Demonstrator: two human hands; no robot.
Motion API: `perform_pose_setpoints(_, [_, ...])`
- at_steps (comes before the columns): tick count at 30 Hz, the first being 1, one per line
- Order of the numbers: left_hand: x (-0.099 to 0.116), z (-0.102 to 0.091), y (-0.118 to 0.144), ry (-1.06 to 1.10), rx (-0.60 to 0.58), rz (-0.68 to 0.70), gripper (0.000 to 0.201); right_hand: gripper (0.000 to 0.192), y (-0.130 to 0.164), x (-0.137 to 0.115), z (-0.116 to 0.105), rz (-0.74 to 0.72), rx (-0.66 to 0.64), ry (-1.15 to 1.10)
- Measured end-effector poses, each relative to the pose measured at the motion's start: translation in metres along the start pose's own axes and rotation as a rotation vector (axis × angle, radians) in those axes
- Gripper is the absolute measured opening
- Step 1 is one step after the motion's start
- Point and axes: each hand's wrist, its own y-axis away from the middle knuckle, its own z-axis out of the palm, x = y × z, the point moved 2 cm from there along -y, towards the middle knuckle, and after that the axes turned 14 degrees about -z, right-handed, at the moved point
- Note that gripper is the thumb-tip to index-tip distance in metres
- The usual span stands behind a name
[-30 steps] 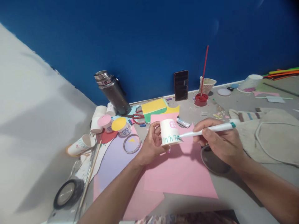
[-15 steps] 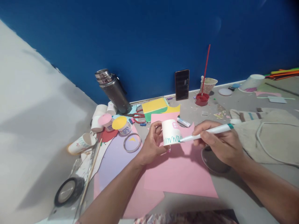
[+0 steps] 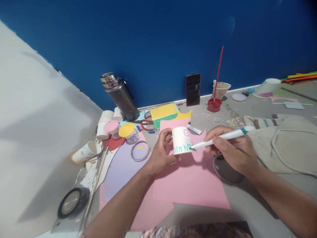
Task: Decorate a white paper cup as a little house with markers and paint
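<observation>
A white paper cup (image 3: 180, 139) is upside down in my left hand (image 3: 160, 150), whose fingers and thumb wrap its left side. Green zigzag strokes run along the cup's lower edge, and a pink window shape shows higher up on its right. My right hand (image 3: 230, 148) grips a white marker (image 3: 223, 137) with a green end. The marker's tip touches the cup at the right end of the zigzag. Beneath the cup lies a pink paper sheet (image 3: 193, 185). Close to my right wrist, partly covered by the hand, is a dark round object (image 3: 229, 172).
Left are a steel flask (image 3: 121, 99), several paper cups, a tape roll (image 3: 140, 151) and a black tape roll (image 3: 71, 202). Behind stand a phone (image 3: 193, 89) and a red pot (image 3: 214, 105) with a stick. A cloth bag (image 3: 289, 145) lies right.
The marker has shifted slightly at the cup's lower right, and the green strokes there look denser. The cup has turned a little, so less of the pink window shows.
</observation>
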Motion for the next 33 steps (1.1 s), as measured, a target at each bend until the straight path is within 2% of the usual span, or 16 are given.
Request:
perform_pose_setpoints(4, [0.0011, 0.0004, 0.0011, 0.001, 0.013, -0.023, 0.077, 0.026, 0.0008, 0.0013, -0.0027, 0.023, 0.049, -0.045])
perform_pose_setpoints(11, [0.0022, 0.0011, 0.0003, -0.019, 0.018, 0.014, 0.075, 0.024, 0.0026, 0.0025, -0.0016, -0.002, 0.033, -0.002])
perform_pose_setpoints(17, [0.0002, -0.0023, -0.0001, -0.024, 0.036, 0.030, 0.075, 0.019, 0.0041, 0.0069, -0.0049, -0.026, 0.080, 0.039])
perform_pose_setpoints(28, [0.0010, -0.0016, 0.0013, -0.124, 0.056, 0.047, 0.071, 0.014, 0.0035, 0.0002, 0.0022, -0.129, -0.095, 0.266])
perform_pose_setpoints(33, [-0.0003, -0.0031, 0.0015, -0.138, 0.075, 0.039, 0.070, 0.022, 0.0032, 0.0001, 0.0032, -0.082, -0.095, 0.138])
